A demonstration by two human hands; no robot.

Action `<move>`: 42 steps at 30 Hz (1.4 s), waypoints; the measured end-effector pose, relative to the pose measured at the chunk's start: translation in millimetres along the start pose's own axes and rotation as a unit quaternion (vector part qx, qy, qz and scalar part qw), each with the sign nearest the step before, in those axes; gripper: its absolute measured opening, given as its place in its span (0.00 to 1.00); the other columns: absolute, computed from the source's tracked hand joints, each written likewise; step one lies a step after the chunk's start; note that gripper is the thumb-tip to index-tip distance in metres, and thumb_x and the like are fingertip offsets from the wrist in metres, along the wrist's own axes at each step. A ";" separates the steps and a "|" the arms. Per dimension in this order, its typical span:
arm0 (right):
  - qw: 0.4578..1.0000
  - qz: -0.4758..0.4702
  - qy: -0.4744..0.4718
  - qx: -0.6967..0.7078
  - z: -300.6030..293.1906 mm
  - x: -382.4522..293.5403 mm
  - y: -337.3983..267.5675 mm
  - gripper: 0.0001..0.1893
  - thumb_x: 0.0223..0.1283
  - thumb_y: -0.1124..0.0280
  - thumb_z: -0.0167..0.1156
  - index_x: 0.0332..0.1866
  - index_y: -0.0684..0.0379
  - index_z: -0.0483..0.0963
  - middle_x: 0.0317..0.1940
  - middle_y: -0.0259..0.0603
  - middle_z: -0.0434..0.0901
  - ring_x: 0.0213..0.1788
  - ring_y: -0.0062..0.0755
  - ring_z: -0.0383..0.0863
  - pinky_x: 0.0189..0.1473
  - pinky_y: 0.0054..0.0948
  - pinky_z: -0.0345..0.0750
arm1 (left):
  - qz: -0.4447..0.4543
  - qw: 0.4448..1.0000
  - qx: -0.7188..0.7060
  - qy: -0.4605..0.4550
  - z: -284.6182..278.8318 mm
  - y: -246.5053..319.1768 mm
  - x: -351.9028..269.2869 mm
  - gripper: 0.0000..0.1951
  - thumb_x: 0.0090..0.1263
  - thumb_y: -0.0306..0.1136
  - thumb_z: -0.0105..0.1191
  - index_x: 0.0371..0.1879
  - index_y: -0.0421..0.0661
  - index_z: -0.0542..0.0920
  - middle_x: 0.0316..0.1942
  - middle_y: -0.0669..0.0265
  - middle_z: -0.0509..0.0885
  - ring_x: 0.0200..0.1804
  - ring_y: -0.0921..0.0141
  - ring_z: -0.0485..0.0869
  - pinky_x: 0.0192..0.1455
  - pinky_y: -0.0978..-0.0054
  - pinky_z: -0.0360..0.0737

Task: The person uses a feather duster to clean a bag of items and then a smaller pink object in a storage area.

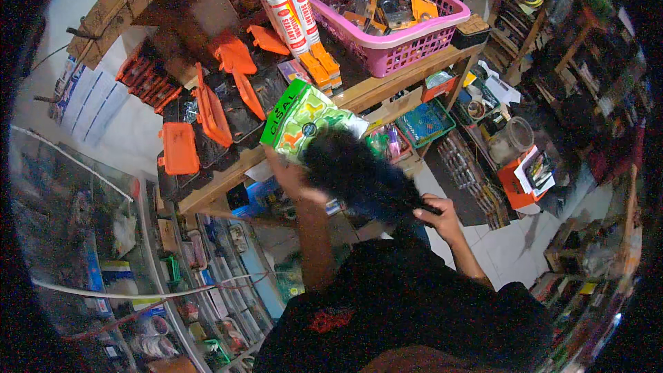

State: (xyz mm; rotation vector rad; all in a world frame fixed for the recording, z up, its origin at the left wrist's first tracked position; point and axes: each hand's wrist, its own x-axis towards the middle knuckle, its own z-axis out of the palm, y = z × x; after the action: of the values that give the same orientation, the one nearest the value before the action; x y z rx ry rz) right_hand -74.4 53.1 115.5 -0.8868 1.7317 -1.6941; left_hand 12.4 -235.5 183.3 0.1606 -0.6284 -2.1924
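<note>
My left hand (293, 178), blurred by motion, grips the lower edge of a glossy green printed packet (295, 119), which is tilted over the table's front edge. In my right hand (444, 219) is the thin handle of a dark, fluffy duster (357, 171). Its blurred head covers the packet's lower right part; whether it touches the packet I cannot tell. Just behind the packet, several small orange-and-white boxes (320, 68) lie next to two silicone sealant cartridges (294, 15).
Orange-lidded organiser boxes (212, 109) stand on the wooden table (228, 181), some lids raised. A pink plastic basket (399, 52) of packaged goods sits at the back. Below are a teal basket (426, 122) and an orange box (520, 181) of pens. A glass display case (150, 248) flanks the left.
</note>
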 end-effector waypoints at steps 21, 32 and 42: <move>0.988 0.136 0.027 0.070 -3.1 -11.9 1.1 0.11 0.52 0.70 0.67 0.31 0.68 0.77 0.29 0.34 0.75 0.35 0.22 0.73 0.38 0.25 0.68 | -0.008 0.997 -0.080 -0.008 28.7 5.5 -22.6 0.21 0.73 0.42 0.40 0.60 0.44 0.66 0.56 0.58 0.75 0.55 0.62 0.77 0.57 0.60 0.76; 0.993 0.118 -0.017 0.020 -7.1 -10.9 -5.0 0.10 0.53 0.71 0.67 0.30 0.69 0.77 0.31 0.35 0.76 0.35 0.23 0.73 0.38 0.24 0.69 | -0.055 0.991 -0.116 0.036 21.9 6.0 -26.8 0.26 0.70 0.49 0.42 0.59 0.43 0.66 0.53 0.58 0.77 0.55 0.60 0.76 0.57 0.61 0.76; 0.997 0.028 -0.048 -0.061 -13.1 -5.6 5.0 0.10 0.54 0.70 0.66 0.30 0.67 0.76 0.27 0.32 0.74 0.31 0.19 0.71 0.33 0.22 0.66 | -0.055 0.989 -0.133 0.010 19.9 9.6 -36.3 0.32 0.68 0.59 0.42 0.61 0.46 0.69 0.54 0.59 0.79 0.54 0.59 0.78 0.56 0.57 0.76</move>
State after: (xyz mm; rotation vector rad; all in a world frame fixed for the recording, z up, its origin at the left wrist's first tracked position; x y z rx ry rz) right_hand -81.4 65.6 110.8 -0.9501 1.7922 -1.4989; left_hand 36.3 -205.5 201.8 0.0775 -0.3164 -2.3548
